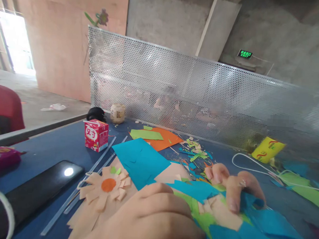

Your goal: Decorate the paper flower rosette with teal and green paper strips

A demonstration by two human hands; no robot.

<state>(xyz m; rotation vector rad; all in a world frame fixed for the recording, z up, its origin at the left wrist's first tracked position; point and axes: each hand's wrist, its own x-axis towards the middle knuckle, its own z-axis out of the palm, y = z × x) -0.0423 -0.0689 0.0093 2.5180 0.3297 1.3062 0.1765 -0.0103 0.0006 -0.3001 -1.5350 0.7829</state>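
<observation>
Writing: red carton point(96, 134) near the counter's far left part carried white characters on its front, too blurred to read with certainty; green wall sign point(245, 53) far behind read "EXIT" under smaller characters I could not make out.
Left hand point(153, 220): lay at the near edge of the counter point(52, 145), fingers curled together and pressed down on layered paper; what lay under the palm was hidden.
Right hand point(232, 185): fingers bent and pinched onto the blue paper point(250, 233) just right of the left hand.
Blue paper: sat at the near right of the counter over green and tan sheets; its long axis ran from the right hand toward the near right corner, the crumpled end pointing up into the fingers.
Paper flower point(108, 185): tan petals, orange centre, flat on the counter just left of the left hand.
Teal sheet point(140, 161): lay beyond the flower, its long axis running from the far left to the near right.
Phone point(36, 191): dark, face up, near the left edge.
Yellow pack point(268, 149): red markings, unreadable, by the mesh screen point(204, 97) at the far edge.
</observation>
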